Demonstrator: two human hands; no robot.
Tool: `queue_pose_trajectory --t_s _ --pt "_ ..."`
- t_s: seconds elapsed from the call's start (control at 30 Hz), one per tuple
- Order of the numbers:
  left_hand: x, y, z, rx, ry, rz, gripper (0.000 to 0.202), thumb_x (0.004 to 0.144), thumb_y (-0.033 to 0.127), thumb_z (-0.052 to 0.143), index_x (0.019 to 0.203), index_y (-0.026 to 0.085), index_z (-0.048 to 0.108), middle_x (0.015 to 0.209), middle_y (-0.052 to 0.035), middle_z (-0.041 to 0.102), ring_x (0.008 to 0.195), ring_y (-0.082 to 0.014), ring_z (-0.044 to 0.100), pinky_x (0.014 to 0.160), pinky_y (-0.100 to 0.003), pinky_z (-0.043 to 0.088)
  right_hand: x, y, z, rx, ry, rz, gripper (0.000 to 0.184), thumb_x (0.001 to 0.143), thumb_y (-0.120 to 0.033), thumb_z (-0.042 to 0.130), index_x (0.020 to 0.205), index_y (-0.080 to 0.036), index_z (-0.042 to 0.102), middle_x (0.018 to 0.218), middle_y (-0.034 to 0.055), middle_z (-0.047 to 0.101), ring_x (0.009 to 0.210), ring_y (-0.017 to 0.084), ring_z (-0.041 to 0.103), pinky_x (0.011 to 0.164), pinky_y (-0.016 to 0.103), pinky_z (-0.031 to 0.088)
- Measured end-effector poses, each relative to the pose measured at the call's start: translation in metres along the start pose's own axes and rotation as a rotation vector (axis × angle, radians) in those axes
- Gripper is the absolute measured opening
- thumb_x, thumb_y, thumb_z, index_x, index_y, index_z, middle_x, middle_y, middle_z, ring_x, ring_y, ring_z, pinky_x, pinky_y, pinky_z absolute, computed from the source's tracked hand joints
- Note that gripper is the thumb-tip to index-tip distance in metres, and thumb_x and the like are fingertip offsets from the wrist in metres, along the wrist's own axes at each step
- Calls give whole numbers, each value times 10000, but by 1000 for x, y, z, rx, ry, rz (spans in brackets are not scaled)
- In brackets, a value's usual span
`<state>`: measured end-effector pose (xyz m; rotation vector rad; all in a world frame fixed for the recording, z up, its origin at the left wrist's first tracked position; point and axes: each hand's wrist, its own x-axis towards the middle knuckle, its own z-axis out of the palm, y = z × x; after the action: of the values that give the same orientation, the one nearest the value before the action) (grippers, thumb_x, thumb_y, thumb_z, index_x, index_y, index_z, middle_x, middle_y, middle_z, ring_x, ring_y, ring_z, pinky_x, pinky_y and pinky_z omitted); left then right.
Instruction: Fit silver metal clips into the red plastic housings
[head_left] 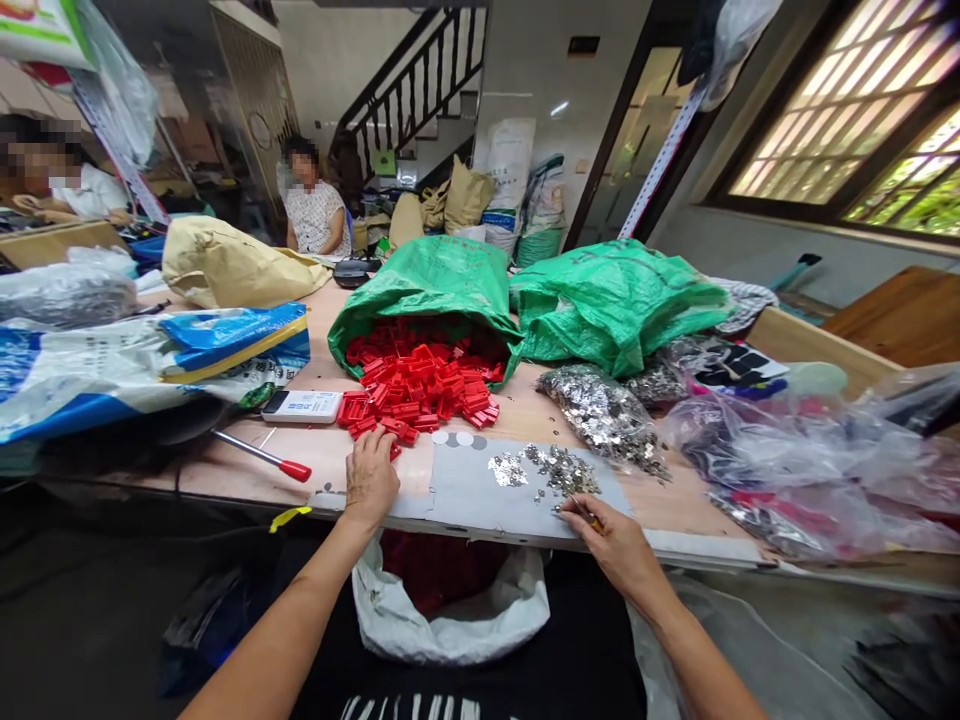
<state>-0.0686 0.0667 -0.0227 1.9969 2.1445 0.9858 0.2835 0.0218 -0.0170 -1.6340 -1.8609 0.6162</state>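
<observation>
My left hand [373, 478] is at the front of a pile of red plastic parts [420, 385], its fingers bent and closed on a red part at the pile's edge, mostly hidden. The pile spills from the mouth of a green woven sack [442, 275]. Over a grey sheet [465, 495], my right hand [604, 535] pinches a slim tool with a yellowish handle [596, 522]; its kind is not clear. Just beyond its fingertips lie small silvery metal pieces [562, 468]. An open white sack [450, 640] with dark red contents sits at my lap.
A clear bag of metal pieces [600, 405] and a second green sack [615, 305] stand to the right. Leftward are a white phone-like device [302, 406], a red-tipped lever [262, 455] and a blue-white bag [150, 360]. Two people sit farther back.
</observation>
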Motion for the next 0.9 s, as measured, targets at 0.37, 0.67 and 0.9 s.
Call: queue_pose_trajectory --t_s 0.37,0.67,0.9 --pt "-13 3 -17 -297 -91 35 218 798 157 544 1001 192 616 1118 -135 654 1188 -297 502 1026 -484 329 -2 -20 2 161 105 45 313 820 -486 524 884 -198 628 806 52 673 703 195 593 601 275 442" --pt "-45 58 -32 -1717 -586 -602 480 785 248 671 1232 251 495 960 -44 705 812 -143 688 725 -237 525 -9 -97 24 280 48 -88 171 837 -367 564 838 -207 625 736 11 642 643 151 554 600 244 413" --pt "-54 63 -42 -1872 -628 -781 317 781 192 681 1078 206 571 890 -28 696 722 -127 703 664 -195 564 -9 -128 31 309 17 -156 178 843 -376 572 826 -211 636 683 1 619 577 132 507 556 238 396"
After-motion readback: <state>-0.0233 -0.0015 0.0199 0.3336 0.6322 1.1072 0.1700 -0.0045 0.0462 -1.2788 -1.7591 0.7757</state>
